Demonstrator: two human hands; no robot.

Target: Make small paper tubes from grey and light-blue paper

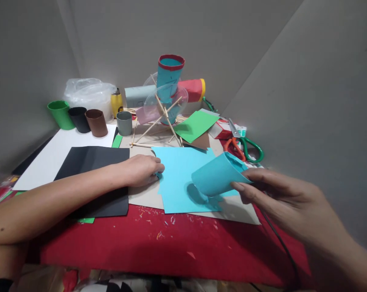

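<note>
Tilted above the table, a light blue paper cylinder (pixel 216 175) is pinched at its open rim between the thumb and fingers of my right hand (pixel 280 198). Below it lies a light blue sheet (pixel 177 178) with jagged cut edges. My left hand (pixel 143 170) rests at that sheet's left edge with its fingers curled closed. A bit of blue shows by the left fingertips, but I cannot make out what they hold. Under my left forearm is a black sheet (pixel 92 158).
Small green (pixel 61 115), black (pixel 80 120), brown (pixel 97 123) and grey cups (pixel 124 123) stand back left. A stick frame (pixel 166 113) carries coloured paper tubes (pixel 170 77). Scissors (pixel 247 146) lie right, near green paper (pixel 198 125). Scraps dot the red tablecloth (pixel 171 247).
</note>
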